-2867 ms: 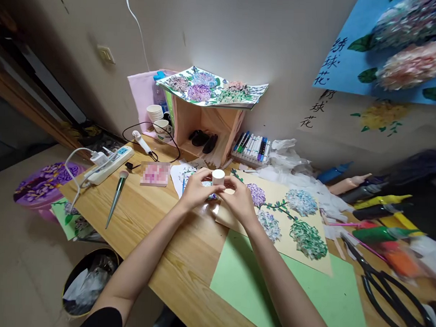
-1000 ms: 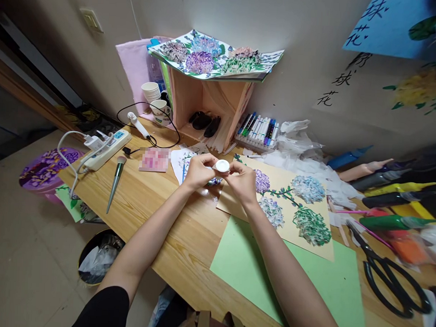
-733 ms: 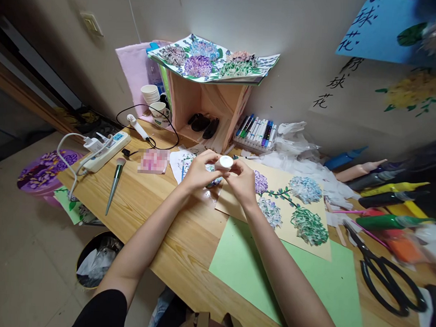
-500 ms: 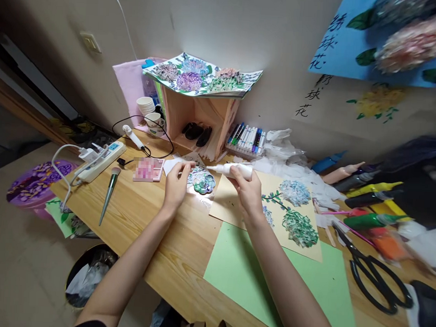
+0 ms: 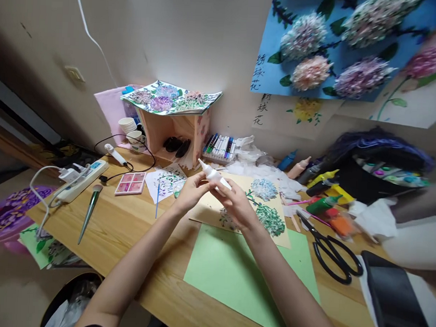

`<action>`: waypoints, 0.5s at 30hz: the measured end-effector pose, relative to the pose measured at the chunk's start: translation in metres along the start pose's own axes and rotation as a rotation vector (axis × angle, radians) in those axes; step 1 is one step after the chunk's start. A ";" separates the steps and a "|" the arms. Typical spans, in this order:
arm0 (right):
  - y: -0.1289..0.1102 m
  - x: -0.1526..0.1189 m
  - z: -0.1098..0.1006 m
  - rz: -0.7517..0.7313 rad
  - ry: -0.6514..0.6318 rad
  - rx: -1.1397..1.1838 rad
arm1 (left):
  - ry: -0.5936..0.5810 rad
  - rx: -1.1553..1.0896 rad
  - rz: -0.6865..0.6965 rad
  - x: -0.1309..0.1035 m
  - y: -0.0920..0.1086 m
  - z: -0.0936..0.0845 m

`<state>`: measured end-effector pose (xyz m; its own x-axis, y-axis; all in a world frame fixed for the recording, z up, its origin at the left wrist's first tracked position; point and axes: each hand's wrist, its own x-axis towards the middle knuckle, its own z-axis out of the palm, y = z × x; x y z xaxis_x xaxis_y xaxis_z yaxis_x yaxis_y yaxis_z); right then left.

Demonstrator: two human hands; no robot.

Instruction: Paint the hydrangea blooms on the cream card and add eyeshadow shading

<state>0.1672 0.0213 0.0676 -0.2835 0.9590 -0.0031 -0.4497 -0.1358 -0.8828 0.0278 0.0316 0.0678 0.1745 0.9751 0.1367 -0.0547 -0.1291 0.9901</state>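
Bottle (image 5: 219, 178) in hand, card (image 5: 209, 207) part-covered

The right hand (image 5: 236, 203) is clamped on the bottle, which is held up in front of the card, its nozzle slanting up and to the left. The left hand (image 5: 192, 193) has its fingers bent in at the bottle's near side; whether they grip it or only meet it, I cannot tell.

Beneath the hands, the card seems well advanced: a blue flower (image 5: 263, 189) and a green flower (image 5: 270, 220) look filled out, with a leafy stem between. A pale flower (image 5: 227, 221) shows only in part. The bare strip at the card's left may leave room for more. The green sheet (image 5: 235, 275) below it shows just plain colour and a few specks, so nothing appears built there yet.

Further out on the worktop (image 5: 121, 227), a spotted sheet (image 5: 170, 178) lies near the left hand with a thin brush (image 5: 158, 197) across its edge; scissors (image 5: 331, 253) lie to the right.

Much is hidden: the right hand covers the card's middle, and the left hides most of a round green piece (image 5: 178, 189). The bottle's label cannot be read, nor whether anything leaves the nozzle. A black slab (image 5: 396, 296) at lower right and a bin (image 5: 71, 285) at lower left are cut off by the frame.
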 end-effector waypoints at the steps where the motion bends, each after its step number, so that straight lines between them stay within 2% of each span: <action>1: -0.007 -0.007 -0.008 -0.063 0.007 -0.110 | -0.041 0.018 0.025 0.002 0.003 0.006; 5: -0.035 -0.033 -0.044 -0.296 0.074 -0.595 | -0.211 0.170 0.174 0.019 0.018 0.039; 9: -0.057 -0.050 -0.080 -0.414 0.197 -1.045 | -0.363 0.237 0.272 0.044 0.029 0.084; 15: -0.067 -0.062 -0.128 -0.366 0.336 -1.226 | -0.442 0.352 0.284 0.068 0.019 0.144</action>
<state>0.3234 0.0026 0.0672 -0.0083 0.9306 0.3658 0.6483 0.2836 -0.7066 0.1804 0.0691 0.1001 0.5943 0.7374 0.3211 0.1549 -0.4967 0.8540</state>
